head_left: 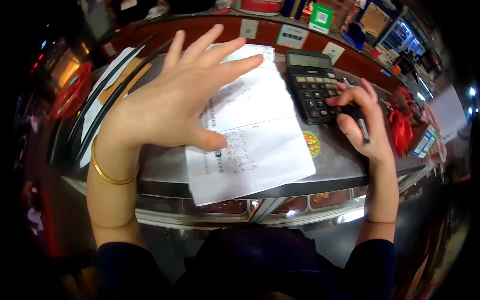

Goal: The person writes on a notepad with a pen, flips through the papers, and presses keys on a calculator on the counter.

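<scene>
1. Nearest my camera, the left hand (167, 100) spreads wide above the handwritten papers (270, 145), holding nothing; I cannot tell whether its thumb touches them.
2. I see these papers mid-counter, overhanging the near edge of the grey counter (340, 169).
3. Right of them, the right hand (364, 117) grips a pen (363, 129), fingers at the keys of a calculator (311, 86).
4. Farther right sits a red bag (400, 132); far left, a red basket (75, 92).
</scene>
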`<action>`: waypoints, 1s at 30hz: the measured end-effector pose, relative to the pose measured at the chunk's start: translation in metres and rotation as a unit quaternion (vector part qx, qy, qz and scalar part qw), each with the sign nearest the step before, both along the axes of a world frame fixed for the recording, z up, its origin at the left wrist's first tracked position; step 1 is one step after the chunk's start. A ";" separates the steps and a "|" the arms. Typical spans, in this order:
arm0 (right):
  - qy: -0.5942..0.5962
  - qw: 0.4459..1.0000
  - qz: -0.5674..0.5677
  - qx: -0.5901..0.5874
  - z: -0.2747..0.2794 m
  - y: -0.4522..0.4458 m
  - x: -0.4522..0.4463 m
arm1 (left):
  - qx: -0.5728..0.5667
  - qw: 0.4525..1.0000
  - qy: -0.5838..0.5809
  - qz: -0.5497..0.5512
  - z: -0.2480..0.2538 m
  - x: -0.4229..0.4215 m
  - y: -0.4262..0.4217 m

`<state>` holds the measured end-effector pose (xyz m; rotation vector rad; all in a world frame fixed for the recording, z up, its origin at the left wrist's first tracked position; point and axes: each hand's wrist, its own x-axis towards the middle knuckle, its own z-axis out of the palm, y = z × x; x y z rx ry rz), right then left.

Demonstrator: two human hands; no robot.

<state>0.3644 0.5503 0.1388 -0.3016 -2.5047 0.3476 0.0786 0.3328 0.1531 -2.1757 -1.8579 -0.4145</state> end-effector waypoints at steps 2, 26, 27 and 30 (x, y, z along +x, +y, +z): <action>0.028 0.999 -0.009 0.013 0.001 0.003 0.002 | -0.005 1.000 -0.006 0.009 0.001 0.002 -0.001; -0.010 0.996 -0.086 0.020 0.000 0.009 0.002 | -0.017 1.000 -0.001 -0.005 0.004 0.009 -0.005; -0.016 0.995 -0.093 0.010 0.002 0.008 0.003 | -0.020 1.000 0.000 -0.004 0.005 0.009 -0.004; 0.029 0.998 -0.037 0.040 -0.003 0.009 0.003 | -0.030 1.000 0.008 -0.004 0.006 0.008 -0.003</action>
